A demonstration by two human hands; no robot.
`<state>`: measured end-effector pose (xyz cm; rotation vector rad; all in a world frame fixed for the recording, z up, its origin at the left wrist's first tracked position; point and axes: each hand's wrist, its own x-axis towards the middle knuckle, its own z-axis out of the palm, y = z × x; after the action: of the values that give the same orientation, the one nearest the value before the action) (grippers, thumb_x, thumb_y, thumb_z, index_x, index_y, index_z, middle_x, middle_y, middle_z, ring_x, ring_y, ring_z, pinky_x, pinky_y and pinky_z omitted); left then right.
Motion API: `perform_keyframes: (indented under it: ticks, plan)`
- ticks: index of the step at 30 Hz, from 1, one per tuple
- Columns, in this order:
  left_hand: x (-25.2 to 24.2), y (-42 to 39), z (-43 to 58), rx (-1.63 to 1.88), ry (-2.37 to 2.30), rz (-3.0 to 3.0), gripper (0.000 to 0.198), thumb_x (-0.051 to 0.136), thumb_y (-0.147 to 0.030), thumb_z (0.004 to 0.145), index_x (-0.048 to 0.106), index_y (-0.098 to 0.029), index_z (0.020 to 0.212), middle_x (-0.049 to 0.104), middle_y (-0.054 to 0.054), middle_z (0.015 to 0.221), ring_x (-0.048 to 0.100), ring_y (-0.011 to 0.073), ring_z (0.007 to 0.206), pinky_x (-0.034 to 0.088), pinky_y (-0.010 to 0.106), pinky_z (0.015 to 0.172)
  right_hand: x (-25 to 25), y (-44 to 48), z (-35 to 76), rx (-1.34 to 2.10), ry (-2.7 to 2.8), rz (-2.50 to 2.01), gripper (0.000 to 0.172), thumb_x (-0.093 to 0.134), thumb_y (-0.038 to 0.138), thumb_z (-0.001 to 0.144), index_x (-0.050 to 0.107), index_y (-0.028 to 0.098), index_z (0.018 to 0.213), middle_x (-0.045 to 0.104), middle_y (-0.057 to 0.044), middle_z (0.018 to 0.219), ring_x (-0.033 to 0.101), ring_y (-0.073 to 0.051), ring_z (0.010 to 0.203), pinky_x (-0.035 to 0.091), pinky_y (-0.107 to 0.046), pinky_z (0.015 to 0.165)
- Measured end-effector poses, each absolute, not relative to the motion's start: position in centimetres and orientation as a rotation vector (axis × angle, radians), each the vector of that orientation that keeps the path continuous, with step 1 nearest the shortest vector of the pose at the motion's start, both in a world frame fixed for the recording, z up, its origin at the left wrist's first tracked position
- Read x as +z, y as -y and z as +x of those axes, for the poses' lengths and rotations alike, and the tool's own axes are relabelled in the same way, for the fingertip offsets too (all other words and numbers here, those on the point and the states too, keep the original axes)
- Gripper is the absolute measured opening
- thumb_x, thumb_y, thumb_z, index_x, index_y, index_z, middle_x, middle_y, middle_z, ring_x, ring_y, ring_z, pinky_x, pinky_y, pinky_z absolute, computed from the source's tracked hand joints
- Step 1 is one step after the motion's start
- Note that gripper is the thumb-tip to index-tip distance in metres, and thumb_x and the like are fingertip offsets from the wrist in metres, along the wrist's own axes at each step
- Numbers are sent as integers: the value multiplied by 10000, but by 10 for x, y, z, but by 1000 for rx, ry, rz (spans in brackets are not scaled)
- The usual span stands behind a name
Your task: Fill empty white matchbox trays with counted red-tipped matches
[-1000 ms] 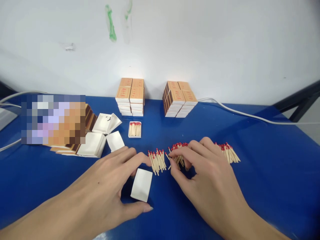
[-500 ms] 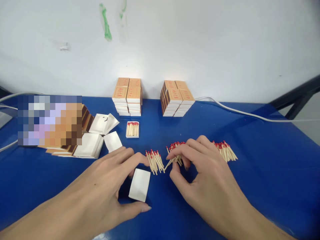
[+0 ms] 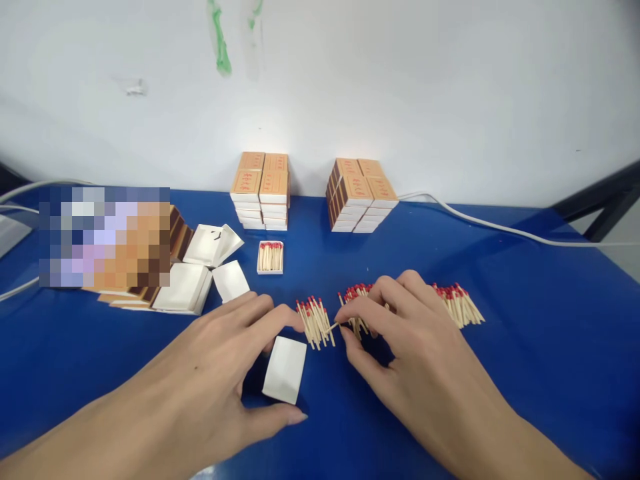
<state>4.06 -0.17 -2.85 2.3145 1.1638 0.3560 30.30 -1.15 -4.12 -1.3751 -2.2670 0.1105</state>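
Observation:
My left hand [image 3: 220, 373] curls loosely around a small white matchbox tray [image 3: 285, 369] lying on the blue table [image 3: 525, 347], thumb below it and fingertips at its top edge. My right hand [image 3: 410, 353] pinches a match at the edge of a heap of red-tipped matches [image 3: 356, 301]. A small bundle of matches [image 3: 315, 321] lies between the two hands. More matches [image 3: 457, 305] stick out to the right of my right hand.
Two stacks of orange matchboxes [image 3: 261, 190] [image 3: 361, 195] stand at the back by the white wall. A filled tray of matches [image 3: 271, 257] lies in front of them. Empty white trays [image 3: 210, 267] and flat sleeves sit at the left. A white cable [image 3: 500, 230] runs along the back right.
My right hand's fingers have shifted slightly on the match heap, drawing a single match out leftward. My left hand and the white tray have stayed in place.

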Motion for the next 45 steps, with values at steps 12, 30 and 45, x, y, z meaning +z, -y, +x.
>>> perform_keyframes:
  ticks: [12, 30, 45]
  plan:
    - [-34, 5, 36, 279, -1196, 2280, 575, 950, -415, 881, 606, -356, 1339, 678, -12, 1193, 694, 247, 1109, 574, 361, 887, -33, 0, 324, 257, 2409, -1260, 168, 598, 143, 1170, 712, 229, 1083, 634, -63, 1042, 484, -255, 1001, 437, -419, 834]
    - [-33, 5, 37, 306, -1174, 2283, 518, 967, -380, 861, 638, -324, 1257, 689, -19, 1177, 698, 232, 1066, 547, 352, 850, -30, 3, 302, 479, 2095, -1165, 128, 700, 139, 1127, 698, 266, 1111, 753, 18, 1097, 656, -172, 1066, 531, -310, 928]
    - [-34, 5, 37, 313, -1179, 2312, 602, 994, -394, 834, 619, -331, 1301, 689, -19, 1206, 715, 243, 1105, 577, 388, 905, -32, 5, 301, 437, 1978, -1182, 179, 760, 147, 1085, 805, 281, 1194, 796, 34, 1033, 704, -141, 942, 578, -281, 814]
